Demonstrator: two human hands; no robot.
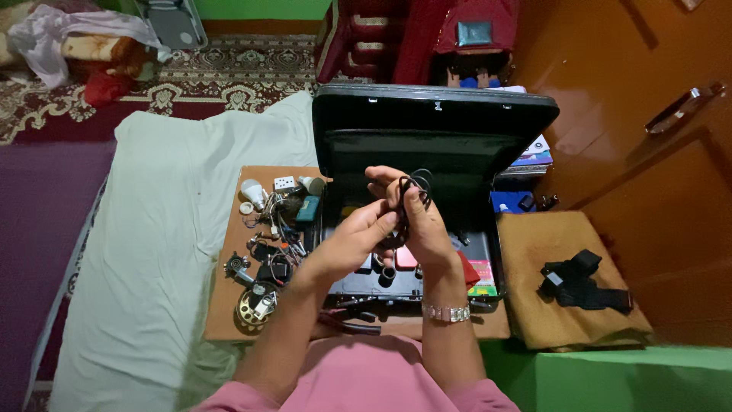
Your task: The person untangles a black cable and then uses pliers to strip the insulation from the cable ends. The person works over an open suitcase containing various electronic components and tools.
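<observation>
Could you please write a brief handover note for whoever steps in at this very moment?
Left hand: raised over the open black briefcase, fingers pinching the thin black cable.
Right hand: holds the coiled loops of that cable; a metal wristwatch sits on the wrist.
Things: the briefcase lies on a wooden board, lid up. Left of it are small electronic parts, including a white bulb. A black strap lies on the tan cushion to the right.
Done: cable partly coiled.
Left: cable not yet set down.
</observation>
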